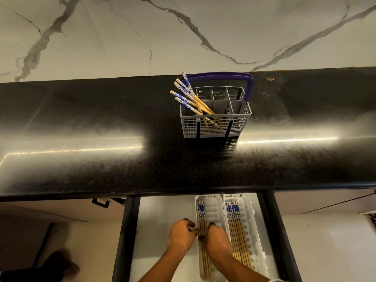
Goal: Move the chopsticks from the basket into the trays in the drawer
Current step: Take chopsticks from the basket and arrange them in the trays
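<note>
Lay up and ahead of both hands, left hand (182, 234) and right hand (217, 238) pinching chopsticks in the left tray (215, 208) (right hand nearer): the basket (215, 119), its leftover chopsticks (186, 94) leaning up-left.

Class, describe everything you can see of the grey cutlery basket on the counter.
The basket is grey plastic lattice, split by dividers into compartments, with a purple handle arching over it. It stands upright on the black speckled counter, near the marble wall. Several chopsticks with blue-and-white patterned tops lean out of its left side. The other compartments look mostly empty. Neither hand touches it.
</note>
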`<act>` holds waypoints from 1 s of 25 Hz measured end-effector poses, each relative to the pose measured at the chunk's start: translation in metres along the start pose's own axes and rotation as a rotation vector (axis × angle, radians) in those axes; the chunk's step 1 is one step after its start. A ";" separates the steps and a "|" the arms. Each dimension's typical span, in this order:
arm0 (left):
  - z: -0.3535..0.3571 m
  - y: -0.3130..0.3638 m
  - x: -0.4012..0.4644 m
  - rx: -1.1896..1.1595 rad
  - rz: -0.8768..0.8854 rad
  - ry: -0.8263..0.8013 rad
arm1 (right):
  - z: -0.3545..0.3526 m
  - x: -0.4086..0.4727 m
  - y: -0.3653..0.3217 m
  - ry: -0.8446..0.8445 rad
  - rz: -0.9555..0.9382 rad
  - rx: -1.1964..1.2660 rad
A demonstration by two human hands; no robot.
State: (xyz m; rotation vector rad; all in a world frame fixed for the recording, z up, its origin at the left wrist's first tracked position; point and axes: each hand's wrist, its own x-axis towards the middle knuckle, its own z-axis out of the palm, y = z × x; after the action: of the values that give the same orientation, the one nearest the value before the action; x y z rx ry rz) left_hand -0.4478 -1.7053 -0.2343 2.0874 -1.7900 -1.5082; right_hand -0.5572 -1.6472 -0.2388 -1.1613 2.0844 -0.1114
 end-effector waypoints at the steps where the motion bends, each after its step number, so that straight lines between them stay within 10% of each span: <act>1: -0.003 0.001 -0.005 0.019 0.045 0.037 | -0.010 -0.002 -0.003 0.006 -0.018 0.053; 12: -0.146 0.139 -0.031 -0.329 0.624 0.478 | -0.213 -0.018 -0.095 0.614 -0.640 0.377; 25: -0.254 0.271 0.032 -0.598 0.323 0.285 | -0.336 0.067 -0.208 0.571 -0.514 0.045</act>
State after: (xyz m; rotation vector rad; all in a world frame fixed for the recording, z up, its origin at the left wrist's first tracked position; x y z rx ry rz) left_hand -0.4928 -1.9628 0.0315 1.5445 -1.2851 -1.3515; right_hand -0.6462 -1.9086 0.0521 -1.7668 2.1703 -0.8093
